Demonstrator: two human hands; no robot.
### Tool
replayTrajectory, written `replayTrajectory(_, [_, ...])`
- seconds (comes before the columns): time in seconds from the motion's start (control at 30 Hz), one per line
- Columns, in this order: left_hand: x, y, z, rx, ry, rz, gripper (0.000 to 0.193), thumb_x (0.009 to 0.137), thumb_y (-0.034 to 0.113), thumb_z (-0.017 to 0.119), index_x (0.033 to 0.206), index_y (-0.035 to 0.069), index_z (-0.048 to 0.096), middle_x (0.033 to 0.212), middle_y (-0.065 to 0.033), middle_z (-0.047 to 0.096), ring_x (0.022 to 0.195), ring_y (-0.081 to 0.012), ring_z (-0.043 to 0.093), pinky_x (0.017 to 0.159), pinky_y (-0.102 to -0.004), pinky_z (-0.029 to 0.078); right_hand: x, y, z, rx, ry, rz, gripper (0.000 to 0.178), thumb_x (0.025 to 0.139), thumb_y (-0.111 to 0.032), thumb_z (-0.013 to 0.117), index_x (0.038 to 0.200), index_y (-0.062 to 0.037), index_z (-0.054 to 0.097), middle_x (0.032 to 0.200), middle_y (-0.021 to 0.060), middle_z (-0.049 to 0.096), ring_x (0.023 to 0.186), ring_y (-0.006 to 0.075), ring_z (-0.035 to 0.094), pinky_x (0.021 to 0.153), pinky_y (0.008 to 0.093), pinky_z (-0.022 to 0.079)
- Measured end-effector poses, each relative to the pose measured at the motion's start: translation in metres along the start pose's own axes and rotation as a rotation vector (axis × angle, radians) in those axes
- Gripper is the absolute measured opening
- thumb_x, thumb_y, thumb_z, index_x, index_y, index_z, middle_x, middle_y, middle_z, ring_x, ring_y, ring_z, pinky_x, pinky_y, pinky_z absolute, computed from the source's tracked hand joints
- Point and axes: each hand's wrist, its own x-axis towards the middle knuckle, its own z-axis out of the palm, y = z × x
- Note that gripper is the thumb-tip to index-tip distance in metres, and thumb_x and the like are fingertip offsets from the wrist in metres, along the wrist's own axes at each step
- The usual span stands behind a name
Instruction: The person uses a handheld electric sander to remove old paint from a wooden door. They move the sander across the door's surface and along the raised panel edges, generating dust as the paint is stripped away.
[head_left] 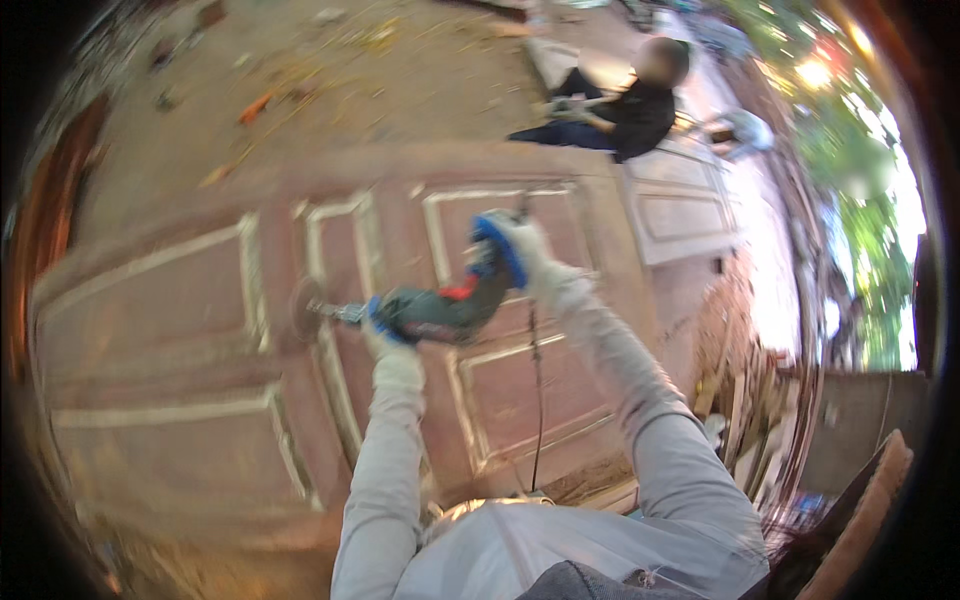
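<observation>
A dark grey corded power tool (430, 314) with red trim spans the space between my hands, above a panelled wooden door (400, 410). My left hand (388, 338), in a white and blue glove, is closed round its front end, near the metal shaft. Gloved the same way, my right hand (515, 252) grips the raised rear handle. At the tip, a round disc (304, 308) is over a reddish-brown rail between panels; blur hides whether it touches the wood. Pale strips edge the door's recessed panels. The tool's cord (537, 400) hangs across the door toward my body.
Beyond the door, a person (635, 105) in dark clothing sits low, beside another panelled door (680, 212). Further right is someone in light blue (745, 132). Wood offcuts (745, 410) are piled at my right. Sandy ground (400, 90) with scattered debris stretches ahead.
</observation>
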Motion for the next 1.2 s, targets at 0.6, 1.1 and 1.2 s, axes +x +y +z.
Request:
replayTrajectory(0.6, [-0.001, 0.012, 0.015, 0.194, 0.027, 0.136, 0.03, 0.088, 0.036, 0.049, 0.091, 0.01, 0.063, 0.089, -0.0071, 0.067, 0.083, -0.0259, 0.065, 0.081, -0.0394, 0.053, -0.001, -0.015, 0.027, -0.182, -0.04, -0.023, 0.024, 0.091, -0.021, 0.06, 0.077, -0.0018, 0.057, 0.058, 0.0054, 0.055, 0.045, 0.0153, 0.052, 0.045, 0.0321, 0.048])
replayTrajectory(1.1, [-0.014, 0.0, 0.012, 0.247, -0.15, 0.117, 0.039, 0.09, 0.039, 0.043, 0.091, 0.006, 0.063, 0.095, -0.0106, 0.067, 0.086, -0.026, 0.064, 0.081, -0.039, 0.051, -0.013, -0.025, 0.024, -0.122, -0.108, -0.026, 0.022, 0.09, -0.02, 0.064, 0.078, -0.0021, 0.059, 0.061, 0.0051, 0.057, 0.048, 0.0134, 0.054, 0.047, 0.0294, 0.048])
replayTrajectory(1.2, [0.027, 0.02, 0.03, 0.255, -0.186, 0.108, 0.037, 0.09, 0.039, 0.043, 0.086, 0.007, 0.061, 0.09, -0.0098, 0.066, 0.082, -0.0252, 0.063, 0.078, -0.0381, 0.051, 0.009, -0.035, 0.033, -0.129, -0.093, -0.06, 0.022, 0.09, -0.02, 0.062, 0.077, -0.0033, 0.057, 0.06, 0.0051, 0.056, 0.046, 0.0146, 0.053, 0.045, 0.03, 0.047])
